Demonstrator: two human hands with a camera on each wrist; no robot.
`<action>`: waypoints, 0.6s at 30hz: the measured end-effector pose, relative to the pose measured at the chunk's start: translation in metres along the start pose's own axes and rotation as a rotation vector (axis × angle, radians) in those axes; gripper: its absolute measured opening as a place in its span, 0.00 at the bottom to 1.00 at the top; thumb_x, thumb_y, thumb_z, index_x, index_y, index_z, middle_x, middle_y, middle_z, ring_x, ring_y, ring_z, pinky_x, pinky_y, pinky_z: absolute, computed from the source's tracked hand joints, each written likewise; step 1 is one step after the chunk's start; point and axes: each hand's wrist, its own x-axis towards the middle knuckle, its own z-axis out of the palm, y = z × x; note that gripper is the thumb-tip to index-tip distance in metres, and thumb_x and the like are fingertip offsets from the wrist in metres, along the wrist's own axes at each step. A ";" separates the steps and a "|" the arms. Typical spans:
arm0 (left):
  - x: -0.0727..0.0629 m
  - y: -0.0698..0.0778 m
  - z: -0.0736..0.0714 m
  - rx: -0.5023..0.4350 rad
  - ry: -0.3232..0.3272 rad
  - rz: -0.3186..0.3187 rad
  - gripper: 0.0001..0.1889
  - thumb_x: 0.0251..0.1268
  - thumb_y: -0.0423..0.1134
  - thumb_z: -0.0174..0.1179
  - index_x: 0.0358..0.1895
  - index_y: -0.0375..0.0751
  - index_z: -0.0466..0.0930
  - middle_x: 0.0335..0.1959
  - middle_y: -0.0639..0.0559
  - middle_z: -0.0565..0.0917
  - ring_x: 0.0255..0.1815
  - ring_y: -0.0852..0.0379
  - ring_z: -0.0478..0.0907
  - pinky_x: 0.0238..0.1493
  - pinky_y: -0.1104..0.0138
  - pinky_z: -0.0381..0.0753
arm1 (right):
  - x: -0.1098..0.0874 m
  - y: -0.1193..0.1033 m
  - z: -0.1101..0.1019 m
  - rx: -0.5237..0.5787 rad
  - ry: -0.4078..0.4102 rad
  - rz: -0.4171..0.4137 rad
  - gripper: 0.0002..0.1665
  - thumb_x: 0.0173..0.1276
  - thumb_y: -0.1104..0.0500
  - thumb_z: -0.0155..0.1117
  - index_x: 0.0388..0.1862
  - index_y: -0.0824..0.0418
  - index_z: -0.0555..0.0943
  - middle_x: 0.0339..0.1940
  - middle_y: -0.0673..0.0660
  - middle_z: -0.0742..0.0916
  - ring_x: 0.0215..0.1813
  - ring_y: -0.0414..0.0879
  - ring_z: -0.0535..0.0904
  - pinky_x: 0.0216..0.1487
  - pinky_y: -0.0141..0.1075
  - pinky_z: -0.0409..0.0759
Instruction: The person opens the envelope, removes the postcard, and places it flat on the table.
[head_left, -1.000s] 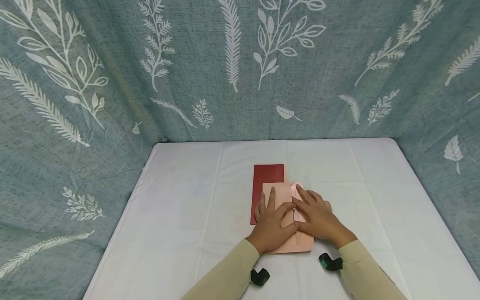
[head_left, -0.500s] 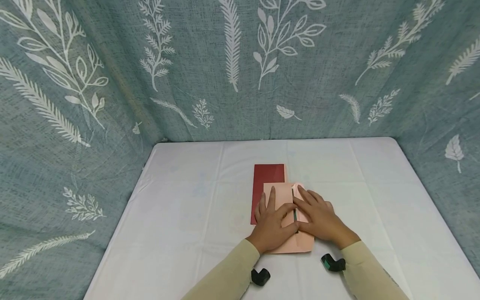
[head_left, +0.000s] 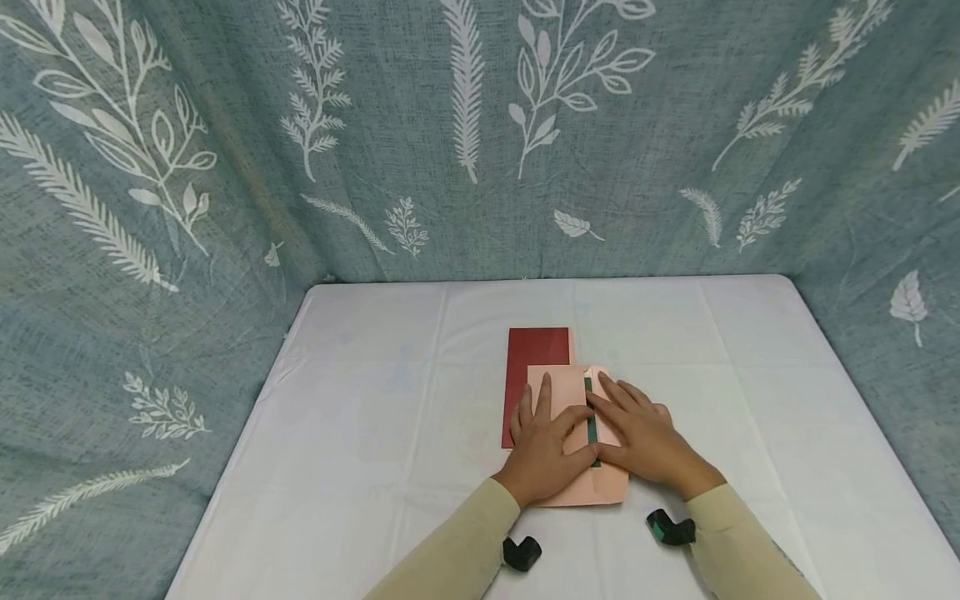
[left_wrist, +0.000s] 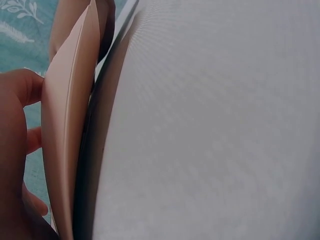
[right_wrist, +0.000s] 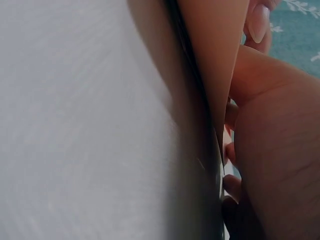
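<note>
Left hand (head_left: 546, 448) and right hand (head_left: 641, 433), both spread and gripping nothing, press the paper (head_left: 609, 493) on the table (head_left: 397, 392). Flattening its flaps (head_left: 557, 380) seems the step; the next likely calls for firm creasing.

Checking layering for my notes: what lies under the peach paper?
Past the far and left edges of the peach paper, a dark red flat item shows; through the paper's gap, a dark green strip. The paper, left hand and right hand hide the rest.
</note>
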 end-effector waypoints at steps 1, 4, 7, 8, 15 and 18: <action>0.000 0.000 0.000 0.001 -0.001 0.000 0.25 0.76 0.60 0.61 0.72 0.63 0.82 0.91 0.41 0.41 0.88 0.30 0.31 0.77 0.28 0.39 | 0.000 0.000 0.000 -0.001 0.001 0.001 0.48 0.76 0.36 0.70 0.87 0.55 0.68 0.91 0.59 0.58 0.86 0.66 0.54 0.64 0.73 0.64; 0.000 0.000 0.000 -0.001 -0.003 0.004 0.25 0.76 0.60 0.61 0.71 0.63 0.82 0.91 0.41 0.41 0.88 0.30 0.31 0.77 0.28 0.39 | -0.001 0.000 -0.001 -0.001 0.001 0.004 0.48 0.76 0.35 0.70 0.87 0.54 0.68 0.91 0.59 0.59 0.86 0.66 0.54 0.65 0.76 0.63; 0.001 0.000 -0.001 -0.003 -0.007 0.005 0.24 0.76 0.60 0.61 0.71 0.62 0.82 0.91 0.41 0.41 0.87 0.29 0.31 0.76 0.28 0.39 | -0.001 0.000 -0.001 -0.001 0.003 0.006 0.48 0.76 0.35 0.70 0.87 0.54 0.69 0.90 0.59 0.59 0.86 0.67 0.54 0.65 0.78 0.62; 0.001 0.001 -0.001 -0.004 -0.008 0.004 0.24 0.76 0.59 0.61 0.71 0.62 0.82 0.91 0.41 0.41 0.87 0.29 0.31 0.77 0.28 0.39 | -0.001 0.000 -0.001 -0.003 0.003 0.006 0.48 0.76 0.35 0.70 0.87 0.54 0.69 0.90 0.59 0.59 0.86 0.67 0.54 0.65 0.78 0.62; 0.001 0.001 -0.001 -0.002 -0.012 -0.003 0.24 0.76 0.58 0.61 0.71 0.62 0.82 0.91 0.40 0.40 0.87 0.29 0.31 0.77 0.28 0.38 | -0.002 -0.001 -0.002 -0.006 0.008 0.005 0.48 0.76 0.34 0.69 0.87 0.54 0.69 0.90 0.60 0.60 0.85 0.68 0.55 0.64 0.79 0.62; 0.000 0.001 -0.001 -0.003 -0.013 -0.004 0.24 0.76 0.58 0.61 0.71 0.63 0.82 0.91 0.40 0.40 0.87 0.29 0.30 0.76 0.27 0.39 | -0.003 0.001 0.000 -0.002 0.007 0.009 0.49 0.76 0.34 0.69 0.87 0.54 0.68 0.90 0.60 0.60 0.86 0.67 0.54 0.65 0.76 0.63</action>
